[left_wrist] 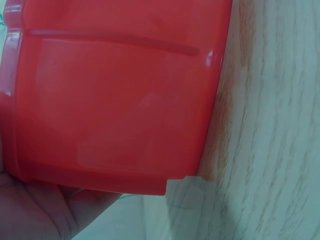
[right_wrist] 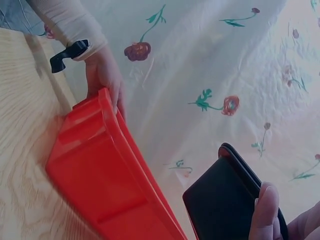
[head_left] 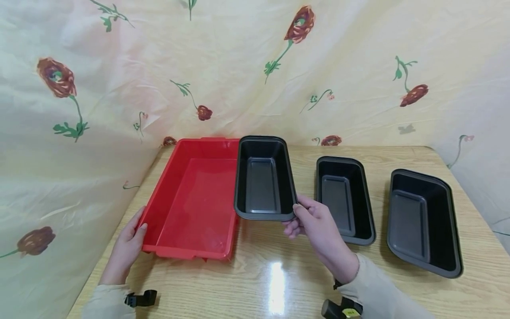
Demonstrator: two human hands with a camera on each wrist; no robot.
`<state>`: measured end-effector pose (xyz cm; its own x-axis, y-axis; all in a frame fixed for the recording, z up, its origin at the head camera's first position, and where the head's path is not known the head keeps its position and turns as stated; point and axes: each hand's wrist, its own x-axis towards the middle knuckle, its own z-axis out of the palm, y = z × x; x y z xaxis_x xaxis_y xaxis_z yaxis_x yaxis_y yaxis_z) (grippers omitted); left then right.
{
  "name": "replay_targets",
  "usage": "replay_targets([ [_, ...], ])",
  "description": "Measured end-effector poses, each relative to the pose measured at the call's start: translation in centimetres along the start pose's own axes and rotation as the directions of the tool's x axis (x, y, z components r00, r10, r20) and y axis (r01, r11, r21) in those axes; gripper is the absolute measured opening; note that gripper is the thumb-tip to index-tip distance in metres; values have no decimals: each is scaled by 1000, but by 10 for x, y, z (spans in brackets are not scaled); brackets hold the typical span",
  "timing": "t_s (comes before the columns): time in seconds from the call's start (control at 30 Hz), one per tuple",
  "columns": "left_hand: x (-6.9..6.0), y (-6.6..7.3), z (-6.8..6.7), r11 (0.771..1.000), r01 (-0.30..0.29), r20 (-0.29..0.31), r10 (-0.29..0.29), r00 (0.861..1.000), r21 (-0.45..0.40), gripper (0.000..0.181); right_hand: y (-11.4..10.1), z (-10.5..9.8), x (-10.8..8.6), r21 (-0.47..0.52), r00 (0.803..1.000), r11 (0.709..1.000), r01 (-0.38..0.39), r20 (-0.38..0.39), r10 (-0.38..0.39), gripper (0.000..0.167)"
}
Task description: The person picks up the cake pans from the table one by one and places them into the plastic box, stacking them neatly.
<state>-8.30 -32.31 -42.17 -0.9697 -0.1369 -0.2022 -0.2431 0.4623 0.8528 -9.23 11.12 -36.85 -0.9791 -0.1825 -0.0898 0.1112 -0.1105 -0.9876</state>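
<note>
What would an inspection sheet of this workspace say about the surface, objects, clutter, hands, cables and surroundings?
Surface: wood-grain table, with a bright reflection near its front.
Job's things: red bin at left, nothing seen inside; held black pan, raised beside the bin's right rim; middle black pan and right black pan standing apart on the table.
Clutter: nothing seen.
Hands: left hand grips the bin's left rim; right hand pinches the held pan's near right corner.
Cables: nothing seen.
Surroundings: flower-patterned cloth behind and at both sides.
</note>
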Motion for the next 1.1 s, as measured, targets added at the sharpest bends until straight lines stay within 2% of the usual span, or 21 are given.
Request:
replay_targets([
  [0.23, 0, 0, 0, 1000, -4, 0, 4, 1000, -11, 56, -1, 9, 3, 22, 1000, 1000, -13, -1, 13, 41],
  [0.73, 0, 1, 0, 1000, -14, 3, 14, 1000, -28, 56, 1, 31, 17, 76, 998, 997, 4, 57, -8, 39],
  [1.1, -1, 2, 2, 1000, -30, -34, 30, 999, -4, 55, 6, 49, 26, 99, 997, 995, 4, 80, -12, 38],
])
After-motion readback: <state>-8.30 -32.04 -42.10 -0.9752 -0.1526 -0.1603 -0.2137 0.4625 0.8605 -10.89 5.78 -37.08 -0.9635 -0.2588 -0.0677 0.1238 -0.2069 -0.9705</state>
